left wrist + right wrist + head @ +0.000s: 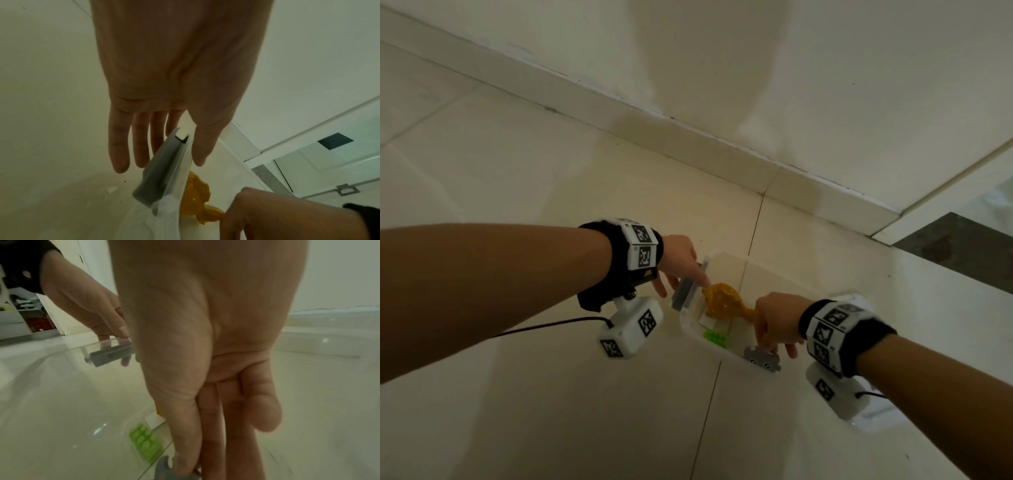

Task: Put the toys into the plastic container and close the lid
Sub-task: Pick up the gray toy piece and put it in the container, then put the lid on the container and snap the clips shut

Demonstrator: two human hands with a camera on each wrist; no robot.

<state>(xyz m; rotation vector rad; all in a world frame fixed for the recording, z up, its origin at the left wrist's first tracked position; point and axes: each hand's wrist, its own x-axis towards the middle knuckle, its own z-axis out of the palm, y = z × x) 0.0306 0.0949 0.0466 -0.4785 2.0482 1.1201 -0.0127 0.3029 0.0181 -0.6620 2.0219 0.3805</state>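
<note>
A clear plastic container (736, 262) stands on the floor tiles. Inside it lie a yellow toy (722, 298) (197, 191) and a green studded brick (715, 339) (145, 444). My left hand (681, 270) is at the container's left side, where its thumb and fingers pinch the grey latch (683, 293) (158, 170) (111, 353). My right hand (774, 339) is at the near side. Its thumb and fingers point down and pinch a grey latch with a face on it (762, 363) (164, 467). I cannot tell whether a lid lies on the container.
A translucent white piece (854, 301) (320, 340), perhaps a lid, lies on the floor under my right forearm. A wall with a skirting board (688, 144) runs behind the container. A dark floor patch (962, 250) is at the far right.
</note>
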